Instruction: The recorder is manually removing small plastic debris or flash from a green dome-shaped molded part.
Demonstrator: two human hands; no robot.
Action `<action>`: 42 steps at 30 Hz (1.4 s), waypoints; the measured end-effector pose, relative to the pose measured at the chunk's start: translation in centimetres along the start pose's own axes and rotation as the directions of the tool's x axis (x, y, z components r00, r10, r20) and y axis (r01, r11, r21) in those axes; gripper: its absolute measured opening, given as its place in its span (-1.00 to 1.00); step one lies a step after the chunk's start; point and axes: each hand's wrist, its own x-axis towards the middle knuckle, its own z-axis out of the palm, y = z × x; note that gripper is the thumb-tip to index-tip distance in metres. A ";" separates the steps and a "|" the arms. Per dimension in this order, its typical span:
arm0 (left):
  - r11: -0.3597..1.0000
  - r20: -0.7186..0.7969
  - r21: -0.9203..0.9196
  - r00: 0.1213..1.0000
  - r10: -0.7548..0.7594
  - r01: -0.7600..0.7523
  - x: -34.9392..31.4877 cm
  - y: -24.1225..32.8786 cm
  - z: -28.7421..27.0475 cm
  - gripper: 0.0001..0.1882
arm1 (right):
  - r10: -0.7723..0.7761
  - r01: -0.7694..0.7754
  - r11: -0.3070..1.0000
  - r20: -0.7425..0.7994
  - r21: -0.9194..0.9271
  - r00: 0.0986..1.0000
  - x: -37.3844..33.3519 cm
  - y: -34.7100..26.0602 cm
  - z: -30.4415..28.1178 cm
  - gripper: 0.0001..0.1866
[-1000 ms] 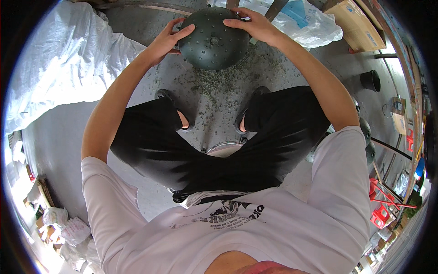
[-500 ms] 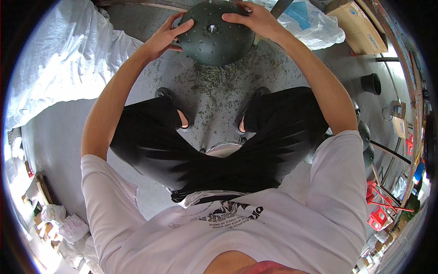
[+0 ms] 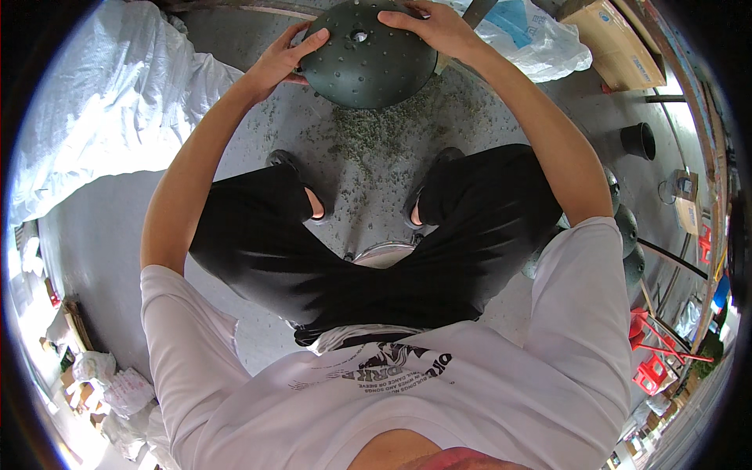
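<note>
— Both hands held the dark green studded metal dome [image 3: 368, 59]: left hand [image 3: 283, 59] and right hand [image 3: 427, 27], fingers spread flat on it.

— Risk?

— Without a pinching grip, it could have slipped onto the green chips [image 3: 376, 133] below the fingers.

Left: white sheet [image 3: 94, 102] bulks beside the floor [image 3: 102, 243]
Centre: dark studded dome [image 3: 368, 59] fills the space between both hands; green crumbs [image 3: 376, 137] beneath
Right: cardboard box [image 3: 615, 47], black pot [image 3: 638, 141] stand well apart
</note>
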 end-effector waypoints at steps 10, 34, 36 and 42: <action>0.999 -0.044 0.034 0.999 0.015 -0.014 0.0 0.1 -0.1 0.12 | -0.035 0.034 0.999 -0.021 -0.014 0.999 0.1 0.1 0.1 0.01; 0.998 -0.083 0.059 0.996 0.036 -0.031 0.0 -0.4 -0.5 0.10 | 0.051 -0.053 0.997 -0.044 -0.060 0.998 -0.3 -0.9 0.8 0.03; 0.998 -0.078 0.056 0.997 0.029 -0.025 -0.1 0.1 -0.3 0.09 | 0.048 -0.051 0.996 -0.053 -0.068 0.997 -0.4 -0.6 0.7 0.03; 0.998 -0.088 0.060 0.995 0.037 -0.031 -0.2 0.2 -0.2 0.06 | 0.034 -0.039 0.995 -0.064 -0.088 0.997 -0.1 -0.1 0.8 0.05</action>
